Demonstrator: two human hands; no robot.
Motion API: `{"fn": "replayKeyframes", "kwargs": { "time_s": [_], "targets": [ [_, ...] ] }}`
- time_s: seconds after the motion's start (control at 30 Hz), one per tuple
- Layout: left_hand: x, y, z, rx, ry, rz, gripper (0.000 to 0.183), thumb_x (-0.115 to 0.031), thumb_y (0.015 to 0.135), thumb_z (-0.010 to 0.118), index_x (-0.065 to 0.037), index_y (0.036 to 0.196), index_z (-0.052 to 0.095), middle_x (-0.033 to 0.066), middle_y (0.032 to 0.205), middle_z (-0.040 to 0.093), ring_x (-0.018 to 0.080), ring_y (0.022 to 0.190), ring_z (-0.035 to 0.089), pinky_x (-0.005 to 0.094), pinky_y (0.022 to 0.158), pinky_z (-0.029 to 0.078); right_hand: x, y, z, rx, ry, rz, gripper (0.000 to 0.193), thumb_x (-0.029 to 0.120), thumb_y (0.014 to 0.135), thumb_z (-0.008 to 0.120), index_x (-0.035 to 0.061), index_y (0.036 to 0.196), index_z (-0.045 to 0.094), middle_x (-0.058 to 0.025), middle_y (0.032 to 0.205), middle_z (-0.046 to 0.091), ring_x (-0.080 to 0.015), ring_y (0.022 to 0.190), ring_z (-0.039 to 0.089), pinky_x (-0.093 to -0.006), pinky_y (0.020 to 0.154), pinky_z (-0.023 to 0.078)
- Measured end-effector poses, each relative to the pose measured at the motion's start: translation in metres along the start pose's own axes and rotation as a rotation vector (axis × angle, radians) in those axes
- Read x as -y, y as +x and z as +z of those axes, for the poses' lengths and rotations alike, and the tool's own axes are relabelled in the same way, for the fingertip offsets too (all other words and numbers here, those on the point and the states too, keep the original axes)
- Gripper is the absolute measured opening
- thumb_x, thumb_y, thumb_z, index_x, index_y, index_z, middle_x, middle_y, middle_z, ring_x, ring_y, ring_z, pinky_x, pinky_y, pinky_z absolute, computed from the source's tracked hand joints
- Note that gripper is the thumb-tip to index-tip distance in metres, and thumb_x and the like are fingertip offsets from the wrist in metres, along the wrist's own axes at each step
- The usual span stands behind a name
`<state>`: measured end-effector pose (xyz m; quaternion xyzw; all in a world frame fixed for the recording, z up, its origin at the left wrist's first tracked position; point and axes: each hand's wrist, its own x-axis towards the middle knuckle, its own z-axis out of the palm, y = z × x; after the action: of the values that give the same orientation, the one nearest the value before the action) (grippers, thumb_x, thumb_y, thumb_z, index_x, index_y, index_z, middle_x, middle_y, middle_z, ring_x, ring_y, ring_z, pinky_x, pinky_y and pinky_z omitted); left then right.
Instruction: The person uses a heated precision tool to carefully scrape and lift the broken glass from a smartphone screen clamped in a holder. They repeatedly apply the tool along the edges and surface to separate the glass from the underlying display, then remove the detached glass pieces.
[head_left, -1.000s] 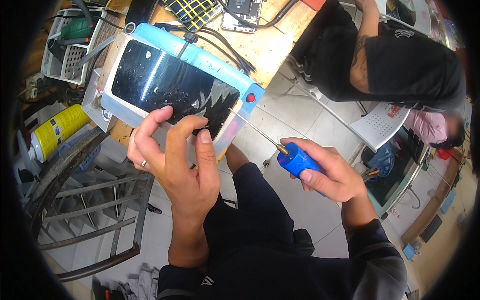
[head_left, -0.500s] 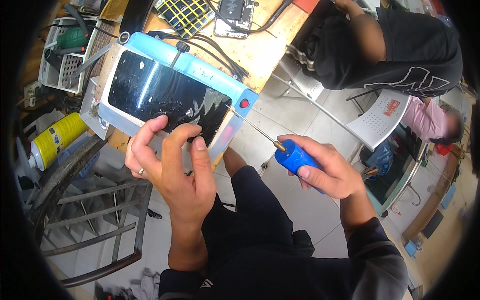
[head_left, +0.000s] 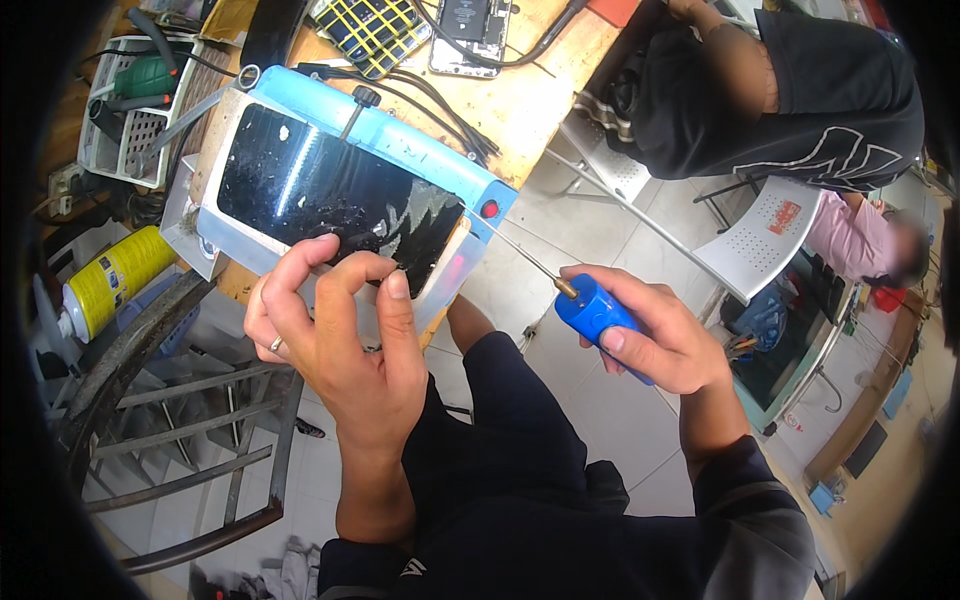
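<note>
A black glass screen panel [head_left: 300,185], with torn, peeling residue toward its right end, lies on a blue bench machine [head_left: 420,150] with a red button. My left hand [head_left: 350,330] is at the panel's near edge, fingers bent and spread. Its thumb and index tips are close together there, with nothing visible between them. A ring is on one finger. My right hand [head_left: 660,340] grips a blue rotary tool [head_left: 598,312] with a brass chuck and a long thin shaft. The shaft's tip reaches the panel's right corner; whether it touches, I cannot tell.
Behind the machine, an opened phone [head_left: 467,40], a yellow-gridded item [head_left: 370,38] and black cables [head_left: 440,105] lie on the wooden bench [head_left: 540,95]. A yellow spray can [head_left: 115,270] and metal chair frame [head_left: 190,480] stand left. Another person [head_left: 800,100] sits far right near a white chair [head_left: 765,235].
My right hand and the rotary tool have shifted slightly right, the tip now at the panel's corner. My left hand has moved a little to the left.
</note>
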<state>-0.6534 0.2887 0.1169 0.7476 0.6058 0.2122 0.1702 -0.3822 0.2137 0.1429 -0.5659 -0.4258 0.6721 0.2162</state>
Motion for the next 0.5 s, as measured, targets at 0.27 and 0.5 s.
{"fn": "replayKeyframes", "kwargs": {
  "time_s": [0.27,0.5],
  "targets": [
    [-0.0001,0.0012,0.0010,-0.007,-0.013,-0.004,0.008,-0.018,0.094,0.073,-0.012,0.100,0.072,0.0106,0.131,0.058,0.0316,0.129,0.038,0.0505,0.108,0.023,0.0023,-0.0021,0.0014,0.001,0.011,-0.031,0.065,0.033,0.101,0.061,-0.0003,0.154,0.046,-0.0150,0.102,0.070,-0.0158,0.068,0.067,-0.0294,0.068,0.055],
    [0.0007,0.0020,0.0000,0.000,0.002,0.004,0.010,-0.019,0.094,0.073,-0.011,0.099,0.071,0.0116,0.130,0.058,0.0317,0.128,0.038,0.0507,0.108,0.023,-0.0010,0.0034,0.0045,0.074,-0.054,-0.041,0.059,0.033,0.106,0.058,-0.0022,0.152,0.045,-0.0212,0.110,0.069,-0.0302,0.082,0.071,-0.0382,0.080,0.056]
  ]
}}
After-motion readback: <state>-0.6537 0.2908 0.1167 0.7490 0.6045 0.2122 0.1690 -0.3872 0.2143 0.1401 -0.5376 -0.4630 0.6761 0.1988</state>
